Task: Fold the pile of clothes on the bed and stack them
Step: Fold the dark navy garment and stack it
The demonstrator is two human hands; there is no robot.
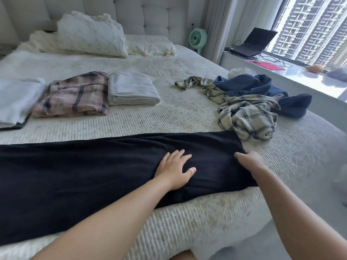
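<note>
A long black garment [84,171] lies flat along the near edge of the bed [169,113]. My left hand [175,169] presses flat on it with fingers spread, near its right end. My right hand [247,160] grips that right end at its edge, thumb on top and the fingers hidden under the cloth. Unfolded clothes lie at the right: a beige plaid shirt [244,113] and a navy garment [262,91]. Folded items sit at the left: a white piece [131,89], a pink plaid piece [75,96] and a pale piece [16,100].
Pillows [90,34] lean on the tufted headboard. A green fan [197,37] stands beside the bed. A laptop [251,44] with cables and a red pad [268,65] sit on the window ledge at the right. Grey floor shows at the lower right.
</note>
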